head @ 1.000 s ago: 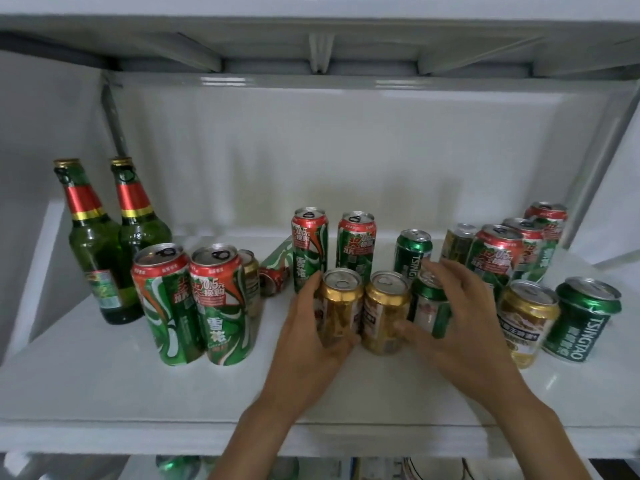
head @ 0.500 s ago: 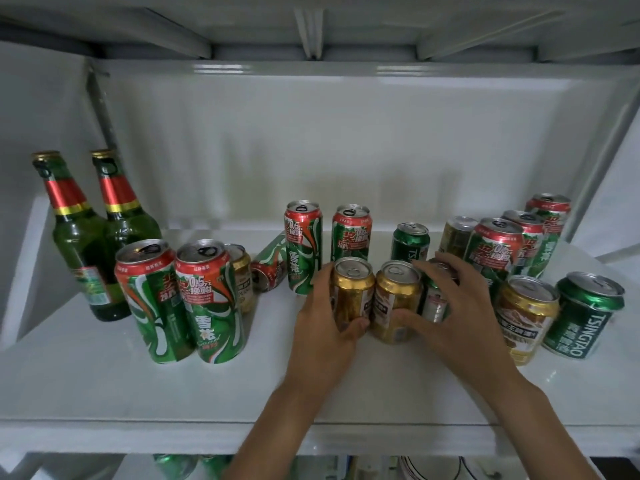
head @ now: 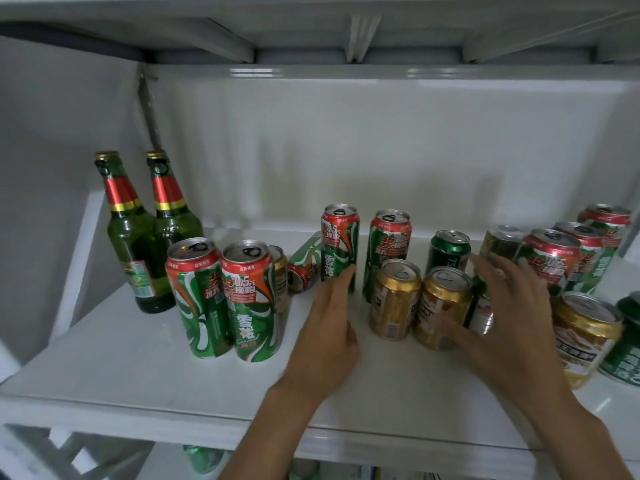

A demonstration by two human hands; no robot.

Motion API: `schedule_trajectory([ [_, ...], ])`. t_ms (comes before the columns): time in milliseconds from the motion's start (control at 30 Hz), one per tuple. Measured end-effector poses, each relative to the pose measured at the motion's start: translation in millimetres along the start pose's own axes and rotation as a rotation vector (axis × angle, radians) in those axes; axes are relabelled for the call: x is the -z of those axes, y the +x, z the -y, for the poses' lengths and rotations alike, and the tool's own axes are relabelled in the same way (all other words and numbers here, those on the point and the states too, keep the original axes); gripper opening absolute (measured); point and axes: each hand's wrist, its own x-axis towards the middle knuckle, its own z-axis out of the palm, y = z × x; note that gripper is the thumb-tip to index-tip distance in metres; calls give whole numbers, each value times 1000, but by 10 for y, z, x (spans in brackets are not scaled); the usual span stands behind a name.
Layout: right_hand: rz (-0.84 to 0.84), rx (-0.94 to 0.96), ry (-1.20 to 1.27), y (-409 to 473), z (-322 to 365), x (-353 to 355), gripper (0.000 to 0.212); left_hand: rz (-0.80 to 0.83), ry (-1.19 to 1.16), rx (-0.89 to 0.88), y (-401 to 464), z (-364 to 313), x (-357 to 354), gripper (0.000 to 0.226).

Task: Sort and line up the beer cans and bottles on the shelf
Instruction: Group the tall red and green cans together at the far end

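Observation:
Two gold cans stand side by side at mid-shelf. My left hand hovers open just left of them, fingertips near a tall red-green can. With its fingers spread, my right hand reaches over a small green-silver can, thumb against the right gold can. A second tall can and a green can stand behind. Two green bottles are at the back left.
Two tall red-green cans stand front left on the white shelf, a gold can and a toppled can behind them. At the right are more tall cans, a gold can and a green can.
My left hand has let go of the left gold can and pulled away to the left. My right hand's fingers have loosened and spread. The view has shifted right.

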Motion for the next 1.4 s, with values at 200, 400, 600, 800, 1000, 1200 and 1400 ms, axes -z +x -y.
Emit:
schedule_trajectory([
  [200,-89,195,184,395,712,164,72,-82,180,8,47,72,157,87],
  [400,272,395,-56,1143,1346,-184,90,-185,265,112,277,16,151,88],
  [600,547,344,-249,1590,1293,-489,108,75,602,287,541,-93,241,95],
  [800,507,463,-273,1644,1180,-557,95,197,900,357,711,-98,166,65],
  [1000,463,558,-312,1678,1101,-569,104,250,1191,320,864,3,99,55],
  [1200,466,599,-262,1722,1024,-510,103,316,1373,280,1012,54,107,52],
  [1400,480,543,-232,1733,879,-436,102,323,1395,264,1150,55,139,43],
])
